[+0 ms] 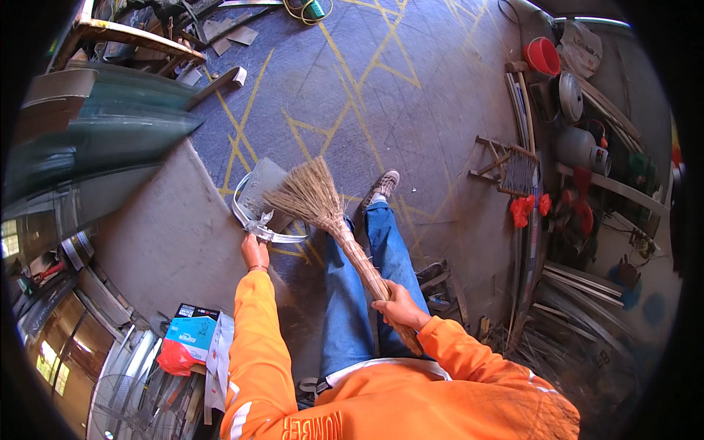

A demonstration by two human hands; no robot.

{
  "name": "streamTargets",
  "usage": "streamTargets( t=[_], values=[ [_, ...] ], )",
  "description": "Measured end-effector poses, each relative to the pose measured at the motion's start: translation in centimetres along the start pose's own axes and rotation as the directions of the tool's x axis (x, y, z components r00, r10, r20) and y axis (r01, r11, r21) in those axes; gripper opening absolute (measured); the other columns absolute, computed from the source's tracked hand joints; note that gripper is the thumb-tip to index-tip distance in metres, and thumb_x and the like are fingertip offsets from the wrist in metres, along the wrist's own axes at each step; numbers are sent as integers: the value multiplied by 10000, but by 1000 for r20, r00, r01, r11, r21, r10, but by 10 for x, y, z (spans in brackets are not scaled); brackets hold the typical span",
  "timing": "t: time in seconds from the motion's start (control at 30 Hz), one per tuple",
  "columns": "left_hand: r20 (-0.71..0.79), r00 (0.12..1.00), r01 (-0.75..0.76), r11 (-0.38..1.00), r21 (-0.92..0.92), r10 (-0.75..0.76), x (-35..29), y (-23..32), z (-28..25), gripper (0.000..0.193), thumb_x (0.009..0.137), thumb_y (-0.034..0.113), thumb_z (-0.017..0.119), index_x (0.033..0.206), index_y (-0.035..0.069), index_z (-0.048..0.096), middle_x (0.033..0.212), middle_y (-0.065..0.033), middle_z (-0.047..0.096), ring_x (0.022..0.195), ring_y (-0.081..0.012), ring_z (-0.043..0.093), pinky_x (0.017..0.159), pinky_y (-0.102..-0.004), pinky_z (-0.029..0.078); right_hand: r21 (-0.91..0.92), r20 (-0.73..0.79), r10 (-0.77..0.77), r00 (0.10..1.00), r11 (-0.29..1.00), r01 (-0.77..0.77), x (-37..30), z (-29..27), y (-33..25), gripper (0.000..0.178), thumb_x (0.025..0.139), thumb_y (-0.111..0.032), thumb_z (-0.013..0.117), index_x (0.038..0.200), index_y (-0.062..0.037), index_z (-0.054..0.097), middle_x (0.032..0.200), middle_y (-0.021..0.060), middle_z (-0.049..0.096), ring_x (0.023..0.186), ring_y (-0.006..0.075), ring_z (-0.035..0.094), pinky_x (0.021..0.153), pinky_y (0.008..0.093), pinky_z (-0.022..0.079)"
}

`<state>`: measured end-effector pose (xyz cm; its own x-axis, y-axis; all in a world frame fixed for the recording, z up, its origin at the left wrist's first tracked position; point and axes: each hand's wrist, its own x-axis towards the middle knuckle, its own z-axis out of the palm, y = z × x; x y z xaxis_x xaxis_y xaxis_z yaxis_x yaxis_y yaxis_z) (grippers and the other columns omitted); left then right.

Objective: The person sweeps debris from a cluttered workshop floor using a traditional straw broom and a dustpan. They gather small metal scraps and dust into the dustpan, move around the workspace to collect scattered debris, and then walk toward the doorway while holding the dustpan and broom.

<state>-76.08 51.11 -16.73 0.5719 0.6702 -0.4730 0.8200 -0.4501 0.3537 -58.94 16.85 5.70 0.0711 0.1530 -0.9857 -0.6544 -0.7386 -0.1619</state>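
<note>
My right hand (400,306) is wrapped round the bound handle of a straw hand broom (357,257). Its splayed bristles point up and left, in front of my legs, close to the dustpan. My left hand (255,252) is closed on the near side of a grey dustpan (265,182) with a pale curved rim or handle. Crumpled silvery bits lie by that grip, and some small debris shows on the pan. The broom's bristles overlap the pan's right edge in the picture; whether they touch it I cannot tell.
Large glass sheets (110,132) lean at the left. A blue carton (194,330) and a red plastic bag (178,357) sit at lower left. On the right are a red bucket (543,56), a gas cylinder (576,147), a small metal rack (506,163) and long strips along the wall.
</note>
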Motion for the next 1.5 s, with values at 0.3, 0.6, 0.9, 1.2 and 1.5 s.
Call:
streamTargets(
  t=[0.3, 0.6, 0.9, 1.2, 1.5],
  values=[
    [0, 1000, -30, 999, 29, 30, 0, -12, 14, 217, 751, 46, 764, 916, -8, 635, 911, -225, 671, 889, -421, 636, 783, -473, 490, -281, -279, -280, 919, 938, 200, 48, 13, 9, 563, 803, -150, 690, 1299, 3, 473, 970, 279, 677, 897, 412, 679, 798, 448, 535],
    [20, 998, -54, 998, 37, 53, 10, -7, 3, 273, 754, 67, 792, 971, -10, 646, 911, -223, 688, 857, -412, 649, 765, -452, 501, 58, 1, -118, 993, 991, 118, -23, -11, 21, 585, 830, -198, 728, 1324, 4, 488, 891, 193, 671, 645, 258, 667, 597, 407, 542],
    [90, 956, -293, 934, 204, 280, 28, 95, 10, 192, 774, 48, 725, 891, -29, 593, 882, -246, 644, 869, -450, 606, 771, -507, 460, 485, -278, -66, 958, 851, 199, -49, -78, 91, 429, 846, -110, 668, 1226, 0, 501, 784, 114, 615, 552, 183, 618, 502, 347, 522],
    [280, 728, -686, 678, 265, 626, 57, 225, 60, 159, 805, 16, 522, 953, -36, 549, 972, -262, 587, 961, -466, 528, 865, -539, 422, 872, -396, 189, 899, 386, 303, -41, -138, 178, 214, 864, -131, 675, 989, -37, 529, 687, 62, 574, 487, 157, 576, 428, 303, 506],
    [404, 649, -760, 575, 305, 644, 57, 321, 121, 151, 848, 58, 564, 983, -6, 540, 1004, -215, 602, 984, -422, 560, 837, -519, 480, 822, -418, 247, 874, 512, 249, 30, -144, 198, 254, 805, -34, 680, 990, 47, 527, 694, 131, 602, 424, 237, 589, 375, 367, 484]
  ],
)
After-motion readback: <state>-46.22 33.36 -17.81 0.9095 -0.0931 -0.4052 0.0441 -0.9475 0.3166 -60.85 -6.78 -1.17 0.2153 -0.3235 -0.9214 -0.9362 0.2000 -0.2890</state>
